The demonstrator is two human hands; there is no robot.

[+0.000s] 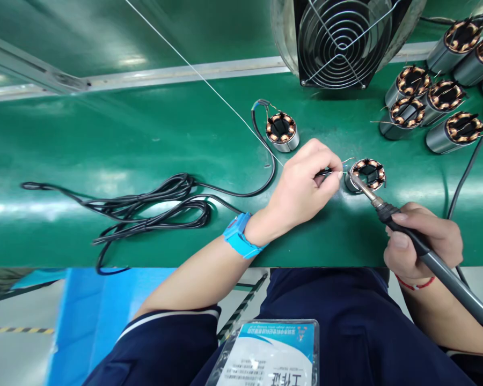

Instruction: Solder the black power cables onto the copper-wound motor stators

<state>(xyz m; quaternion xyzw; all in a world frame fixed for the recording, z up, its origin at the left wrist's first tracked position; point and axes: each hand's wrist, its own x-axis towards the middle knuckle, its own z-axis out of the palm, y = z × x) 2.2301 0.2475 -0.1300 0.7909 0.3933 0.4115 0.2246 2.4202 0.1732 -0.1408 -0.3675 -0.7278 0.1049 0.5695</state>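
Note:
My left hand (pixel 306 177), wearing a blue wrist strap (pixel 241 236), is closed with thumb and forefinger pinched on a black cable's end (pixel 324 172). A thin pale wire (pixel 209 84), which looks like solder, runs down into the same hand. My right hand (pixel 422 241) grips a soldering iron (pixel 421 246) by its dark handle. The iron's tip is at the left edge of a motor stator (pixel 380 177) with copper windings, close to my left fingertips. Whether tip and wire touch is too small to tell. Beyond my left hand stands another stator (pixel 286 142), with a cable attached.
Coiled black cables (pixel 153 206) lie on the green bench (pixel 64 139) at left, one loop hanging over the front edge. A fan with a wire guard (pixel 342 45) stands at the back. Several stators (pixel 446 136) stand at right, near the iron's cord (pixel 465 169).

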